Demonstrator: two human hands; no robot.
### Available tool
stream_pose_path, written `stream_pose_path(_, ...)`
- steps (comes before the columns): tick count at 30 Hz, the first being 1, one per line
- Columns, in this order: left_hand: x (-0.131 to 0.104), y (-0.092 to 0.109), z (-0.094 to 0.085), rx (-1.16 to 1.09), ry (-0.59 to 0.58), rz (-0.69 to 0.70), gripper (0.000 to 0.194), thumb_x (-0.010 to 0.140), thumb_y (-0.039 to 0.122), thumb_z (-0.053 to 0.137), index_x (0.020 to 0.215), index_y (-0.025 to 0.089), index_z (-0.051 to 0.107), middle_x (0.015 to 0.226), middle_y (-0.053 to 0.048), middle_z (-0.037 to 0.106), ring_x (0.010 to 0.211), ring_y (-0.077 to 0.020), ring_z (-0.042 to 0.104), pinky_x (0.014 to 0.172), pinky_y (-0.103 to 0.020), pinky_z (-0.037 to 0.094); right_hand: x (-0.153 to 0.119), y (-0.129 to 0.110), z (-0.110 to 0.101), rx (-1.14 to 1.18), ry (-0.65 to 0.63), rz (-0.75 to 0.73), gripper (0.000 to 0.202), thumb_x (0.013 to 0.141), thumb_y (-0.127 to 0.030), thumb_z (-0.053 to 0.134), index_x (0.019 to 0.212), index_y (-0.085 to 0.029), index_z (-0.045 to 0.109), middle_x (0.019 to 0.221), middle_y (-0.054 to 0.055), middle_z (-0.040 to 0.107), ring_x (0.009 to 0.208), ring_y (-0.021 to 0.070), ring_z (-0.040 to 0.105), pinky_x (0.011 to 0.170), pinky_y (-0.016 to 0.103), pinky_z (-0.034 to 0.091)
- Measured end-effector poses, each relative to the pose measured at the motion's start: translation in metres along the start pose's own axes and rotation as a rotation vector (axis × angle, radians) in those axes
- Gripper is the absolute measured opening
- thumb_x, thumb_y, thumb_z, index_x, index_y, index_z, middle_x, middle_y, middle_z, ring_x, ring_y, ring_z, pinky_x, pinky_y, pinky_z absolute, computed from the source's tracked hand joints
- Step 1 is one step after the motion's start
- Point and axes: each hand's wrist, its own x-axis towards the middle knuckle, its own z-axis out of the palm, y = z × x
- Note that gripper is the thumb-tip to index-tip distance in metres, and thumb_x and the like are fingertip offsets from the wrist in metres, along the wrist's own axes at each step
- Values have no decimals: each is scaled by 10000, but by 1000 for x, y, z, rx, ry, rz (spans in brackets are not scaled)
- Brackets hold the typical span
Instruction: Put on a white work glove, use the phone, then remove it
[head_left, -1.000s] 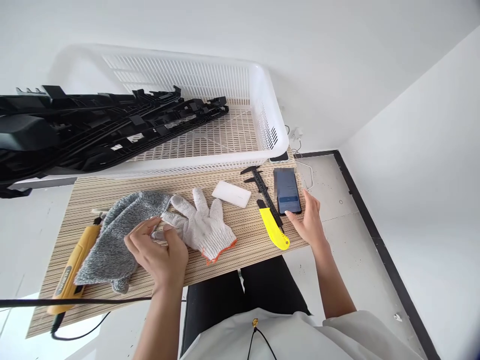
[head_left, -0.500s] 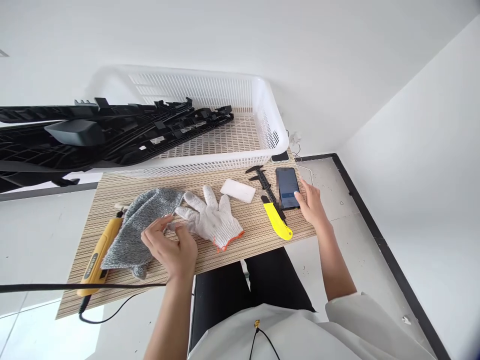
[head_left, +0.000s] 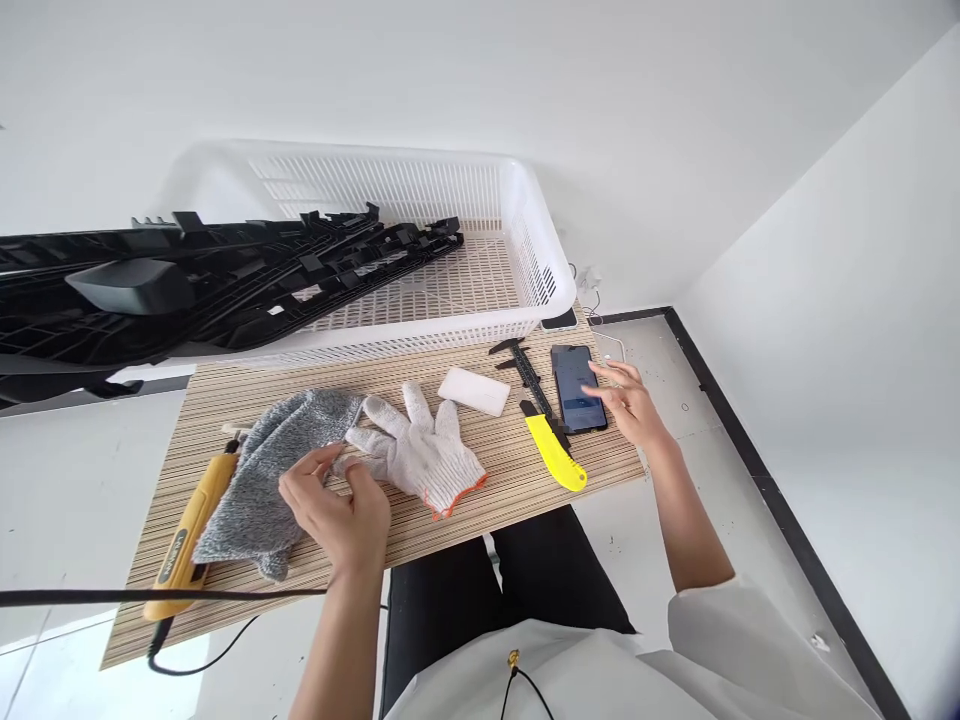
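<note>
My left hand [head_left: 337,510] rests over the table's left part, fingers loosely curled, thumb and forefinger slightly apart. One fingertip of a white knitted work glove [head_left: 435,462] lies at that gap; whether they touch is unclear. Beneath and behind this hand is a crumpled grey knitted glove or cloth [head_left: 281,475]. My right hand [head_left: 626,402] hovers at the right side of a smartphone [head_left: 577,385], fingers spread, forefinger over its lit screen. Left of the phone lie a black caliper [head_left: 527,375] and a yellow utility knife [head_left: 553,452].
A white plastic basket [head_left: 420,330] stands at the back, with long black plastic parts [head_left: 247,270] jutting out leftward. A yellow corded power tool [head_left: 193,530] lies at the left edge. A white flat box-like object [head_left: 474,391] sits mid-table. A black cable [head_left: 150,596] crosses the left foreground.
My right hand has shifted from the phone's right edge, thumb on the screen, to spread fingers reaching over the screen. The left hand stays nearly still; the view has tilted slightly.
</note>
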Motion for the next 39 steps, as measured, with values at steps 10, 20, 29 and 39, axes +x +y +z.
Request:
stream_pose_path(10, 2, -1, 2, 9, 25, -4, 249, 793, 137, 563, 1041, 153, 557, 1066, -105, 577, 1072, -245, 571, 972, -443, 517, 22, -67, 43, -439, -6, 558, 975, 781, -478, 678, 1505, 14, 250, 1399, 280, 429, 1276, 418, 407, 1018, 553, 434)
stream_pose_path(20, 1, -4, 1, 13, 7, 34, 231, 829, 140, 522, 1059, 156, 539, 1071, -120, 583, 1049, -248, 553, 966, -448, 480, 0, -44, -8, -275, -430, 771, 779, 689, -447, 679, 1313, -70, 405, 1341, 245, 446, 1188, 339, 518, 870, 401, 511)
stream_pose_path(29, -38, 23, -19, -34, 29, 214, 130, 884, 188, 504, 1010, 163, 522, 1013, -125, 613, 1008, -262, 554, 955, -475, 401, 3, -45, -13, -492, -504, 650, 844, 624, -338, 747, 1325, -20, 401, 1292, 266, 488, 1008, 303, 610, 663, 314, 487)
stream_pose_path(39, -80, 60, -58, -517, -693, 133, 319, 1005, 350, 462, 1242, 193, 607, 1244, -135, 634, 1179, -233, 600, 997, -406, 487, -48, -107, -11, -459, -263, 351, 869, 648, -380, 753, 1351, -41, 371, 1278, 255, 494, 1094, 362, 587, 815, 380, 511)
